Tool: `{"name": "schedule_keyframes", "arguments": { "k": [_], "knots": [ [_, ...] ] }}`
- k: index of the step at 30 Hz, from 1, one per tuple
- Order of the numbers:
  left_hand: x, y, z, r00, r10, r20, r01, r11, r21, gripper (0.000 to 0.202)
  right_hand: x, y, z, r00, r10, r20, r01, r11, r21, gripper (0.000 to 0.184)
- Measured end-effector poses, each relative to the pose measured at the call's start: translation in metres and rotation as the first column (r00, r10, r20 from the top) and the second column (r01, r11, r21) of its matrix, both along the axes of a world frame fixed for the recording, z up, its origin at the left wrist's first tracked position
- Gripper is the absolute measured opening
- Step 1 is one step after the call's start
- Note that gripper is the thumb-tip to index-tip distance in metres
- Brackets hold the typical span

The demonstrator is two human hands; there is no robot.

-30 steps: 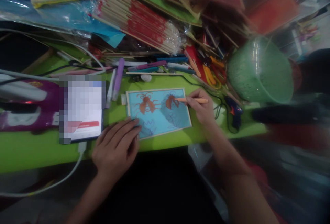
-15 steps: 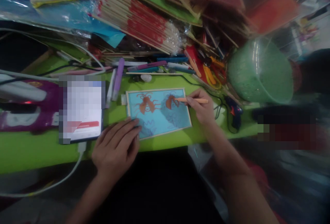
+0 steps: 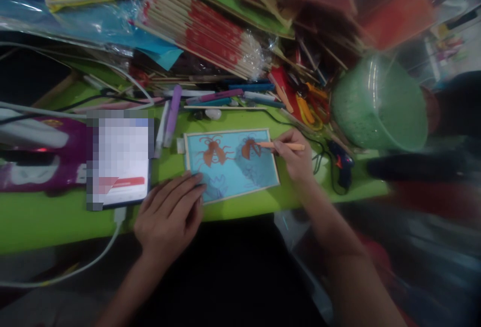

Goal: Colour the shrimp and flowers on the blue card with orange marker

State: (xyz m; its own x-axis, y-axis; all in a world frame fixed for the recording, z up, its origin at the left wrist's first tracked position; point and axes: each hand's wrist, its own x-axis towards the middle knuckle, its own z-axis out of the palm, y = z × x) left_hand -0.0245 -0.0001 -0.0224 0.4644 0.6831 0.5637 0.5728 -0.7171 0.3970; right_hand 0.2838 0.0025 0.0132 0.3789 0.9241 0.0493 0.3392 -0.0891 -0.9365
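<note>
A light-blue sheet (image 3: 233,166) framed with thin wooden strips lies on the green table. Brown bug-like figures are drawn on its upper half, and fainter purple outlines show lower down. My right hand (image 3: 296,159) grips an orange felt-tip pen (image 3: 283,146), whose tip meets the right-hand brown figure (image 3: 248,149). Flat over the sheet's lower left corner rests my left hand (image 3: 171,211), fingers stretched out and holding nothing.
Left of the sheet are a phone (image 3: 124,161) with a white cable, a purple power strip (image 3: 56,166) and a purple marker (image 3: 173,115). Bundled sticks (image 3: 203,31) lie behind. To the right are a glue gun (image 3: 340,164), orange-handled scissors (image 3: 306,109) and a green bucket (image 3: 379,106).
The orange pen and my right hand have shifted very slightly to the right. My left hand and the sheet stay where they were.
</note>
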Motion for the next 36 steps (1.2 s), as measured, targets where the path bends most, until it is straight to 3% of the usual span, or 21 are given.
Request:
{"name": "schedule_keyframes", "arguments": {
  "k": [36],
  "knots": [
    [0.0010,0.0004,0.0021,1.000,-0.003,-0.011,0.003,1.000,0.014,0.032,0.0008,-0.0002,0.0010,1.000,0.023,0.016,-0.022,0.999,-0.034,0.019]
  ]
}}
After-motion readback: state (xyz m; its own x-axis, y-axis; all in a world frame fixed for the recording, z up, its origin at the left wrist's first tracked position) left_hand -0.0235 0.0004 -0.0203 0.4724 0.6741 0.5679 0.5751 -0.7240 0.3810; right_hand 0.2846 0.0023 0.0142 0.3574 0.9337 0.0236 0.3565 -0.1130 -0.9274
